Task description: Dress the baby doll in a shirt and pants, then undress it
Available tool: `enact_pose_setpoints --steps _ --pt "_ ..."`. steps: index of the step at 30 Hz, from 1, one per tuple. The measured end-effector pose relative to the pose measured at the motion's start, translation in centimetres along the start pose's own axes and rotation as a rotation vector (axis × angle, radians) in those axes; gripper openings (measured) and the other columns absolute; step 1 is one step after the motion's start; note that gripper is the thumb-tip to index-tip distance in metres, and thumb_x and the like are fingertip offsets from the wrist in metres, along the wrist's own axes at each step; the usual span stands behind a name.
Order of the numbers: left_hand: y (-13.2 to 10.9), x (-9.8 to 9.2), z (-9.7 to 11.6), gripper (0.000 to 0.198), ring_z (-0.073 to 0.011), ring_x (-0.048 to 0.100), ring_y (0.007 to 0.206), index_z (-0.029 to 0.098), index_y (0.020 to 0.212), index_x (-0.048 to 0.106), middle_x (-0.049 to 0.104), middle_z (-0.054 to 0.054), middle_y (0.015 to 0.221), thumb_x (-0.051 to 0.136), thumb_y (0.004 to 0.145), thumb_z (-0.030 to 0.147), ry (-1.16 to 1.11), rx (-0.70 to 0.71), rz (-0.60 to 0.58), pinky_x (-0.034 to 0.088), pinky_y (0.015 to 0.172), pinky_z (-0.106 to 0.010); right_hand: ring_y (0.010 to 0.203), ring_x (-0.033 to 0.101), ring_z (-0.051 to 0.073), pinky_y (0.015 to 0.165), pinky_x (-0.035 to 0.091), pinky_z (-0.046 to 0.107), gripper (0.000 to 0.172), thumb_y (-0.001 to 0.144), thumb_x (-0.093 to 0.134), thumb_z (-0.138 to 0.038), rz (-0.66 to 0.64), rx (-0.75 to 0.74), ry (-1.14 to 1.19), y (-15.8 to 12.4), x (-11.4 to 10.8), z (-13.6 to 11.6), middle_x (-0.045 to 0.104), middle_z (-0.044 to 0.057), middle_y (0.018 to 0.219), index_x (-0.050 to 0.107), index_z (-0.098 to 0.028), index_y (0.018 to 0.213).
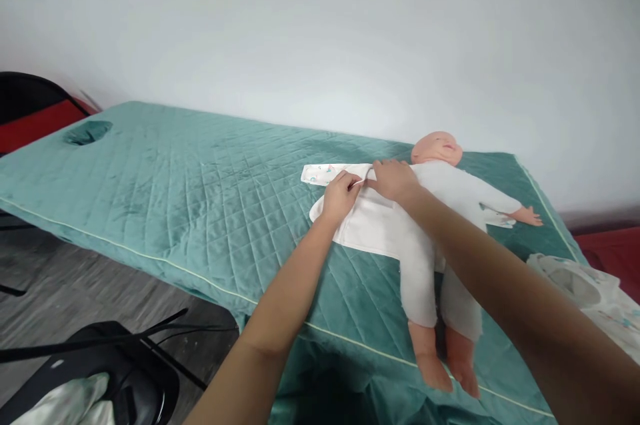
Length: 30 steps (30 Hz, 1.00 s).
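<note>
A baby doll (437,148) lies on its back on the green quilted bed cover, head toward the wall. Its body and legs are white, its feet bare. A white baby shirt (373,228) is spread open beside and partly under it, and one sleeve with a small coloured print stretches left. My left hand (341,197) is closed, pinching a thin white edge of the shirt near that sleeve. Close to the doll's shoulder, my right hand (393,178) is closed on the same part of the shirt. The doll's arm on this side is hidden.
The green bed (200,192) runs along a white wall, with a face hole (89,132) at its far left. Folded printed white clothing (583,285) lies at the right edge. A black chair (115,358) with cloth on it stands at lower left.
</note>
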<state>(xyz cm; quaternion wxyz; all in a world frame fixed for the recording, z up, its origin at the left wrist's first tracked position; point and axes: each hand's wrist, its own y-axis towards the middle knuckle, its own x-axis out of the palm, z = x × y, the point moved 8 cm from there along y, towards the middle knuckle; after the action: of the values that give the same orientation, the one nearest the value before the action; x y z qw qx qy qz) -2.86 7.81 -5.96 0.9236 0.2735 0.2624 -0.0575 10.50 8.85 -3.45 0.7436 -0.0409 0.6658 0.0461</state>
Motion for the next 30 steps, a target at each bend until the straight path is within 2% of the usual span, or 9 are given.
enact_pose_setpoints --steps 5,7,9,11,14,16,19,24,30 --pt "-0.2 -1.5 -0.9 0.025 -0.0201 0.061 0.100 0.020 0.100 0.066 0.069 -0.008 0.102 0.043 0.100 0.027 0.192 -0.126 0.135 0.046 0.091 -0.032 0.120 0.055 0.036 0.099 0.043 0.048 0.044 0.097 0.047 -0.045 0.128 -0.044 0.185 -3.5 -3.0 1.5 0.062 0.018 0.129 0.057 -0.015 0.126" --pt "-0.5 -2.1 -1.4 0.023 -0.0227 0.060 0.104 0.020 0.104 0.066 0.067 -0.010 0.108 0.044 0.098 0.024 0.335 -0.203 0.165 0.045 0.092 -0.034 0.125 0.054 0.033 0.103 0.043 0.047 0.043 0.096 0.046 -0.044 0.277 0.038 0.330 -6.3 -4.5 4.4 0.061 0.016 0.134 0.057 -0.018 0.129" --pt "-0.8 -2.3 -1.7 0.022 -0.0249 0.060 0.107 0.019 0.109 0.065 0.066 -0.011 0.112 0.048 0.096 0.025 0.450 -0.258 0.155 0.046 0.091 -0.035 0.128 0.053 0.031 0.108 0.042 0.045 0.044 0.093 0.048 -0.042 0.452 0.227 0.472 -9.7 -5.0 8.7 0.061 0.016 0.134 0.058 -0.019 0.128" --pt "-1.2 -2.3 -1.8 0.023 -0.0267 0.061 0.108 0.019 0.109 0.065 0.067 -0.013 0.114 0.050 0.096 0.031 0.525 -0.299 0.128 0.046 0.088 -0.036 0.123 0.058 0.030 0.105 0.046 0.040 0.042 0.088 0.051 -0.041 0.572 0.483 0.629 -13.5 -3.5 13.3 0.061 0.019 0.131 0.061 -0.020 0.123" --pt "-1.7 -2.1 -1.9 0.028 -0.0280 0.063 0.106 0.018 0.106 0.065 0.071 -0.014 0.108 0.051 0.096 0.041 0.572 -0.344 0.063 0.045 0.084 -0.035 0.114 0.066 0.028 0.098 0.051 0.039 0.036 0.082 0.055 -0.044 0.534 0.779 0.942 -17.4 1.4 17.3 0.069 0.016 0.122 0.063 -0.025 0.112" --pt "-2.0 -1.9 -1.8 0.030 -0.0272 0.066 0.101 0.019 0.106 0.065 0.072 -0.013 0.105 0.051 0.097 0.044 0.572 -0.348 0.029 0.044 0.080 -0.034 0.109 0.068 0.029 0.094 0.053 0.039 0.028 0.080 0.056 -0.044 0.485 0.896 0.996 -18.9 3.8 18.1 0.072 0.015 0.116 0.065 -0.028 0.100" --pt "-2.1 -1.3 -1.1 0.029 -0.0248 0.069 0.095 0.022 0.108 0.064 0.073 -0.012 0.108 0.049 0.098 0.045 0.558 -0.286 -0.031 0.043 0.074 -0.031 0.103 0.071 0.030 0.088 0.055 0.041 0.026 0.078 0.058 -0.047 0.460 0.967 0.974 -19.9 4.7 18.1 0.074 0.013 0.112 0.065 -0.029 0.096" --pt "-2.3 0.4 0.7 0.031 -0.0228 0.069 0.097 0.023 0.115 0.060 0.072 -0.008 0.113 0.039 0.103 0.042 0.510 -0.073 -0.186 0.042 0.074 -0.030 0.116 0.067 0.031 0.097 0.052 0.041 0.041 0.083 0.051 -0.053 0.363 0.962 0.948 -19.6 4.2 17.2 0.071 0.015 0.123 0.065 -0.029 0.112" --pt "-2.3 0.3 0.8 0.031 -0.0216 0.068 0.098 0.022 0.117 0.059 0.072 -0.009 0.112 0.036 0.104 0.039 0.470 -0.063 -0.179 0.043 0.075 -0.029 0.128 0.060 0.026 0.101 0.052 0.034 0.066 0.085 0.053 -0.053 0.445 0.817 1.164 -19.0 4.7 16.0 0.059 0.013 0.142 0.043 -0.029 0.146"
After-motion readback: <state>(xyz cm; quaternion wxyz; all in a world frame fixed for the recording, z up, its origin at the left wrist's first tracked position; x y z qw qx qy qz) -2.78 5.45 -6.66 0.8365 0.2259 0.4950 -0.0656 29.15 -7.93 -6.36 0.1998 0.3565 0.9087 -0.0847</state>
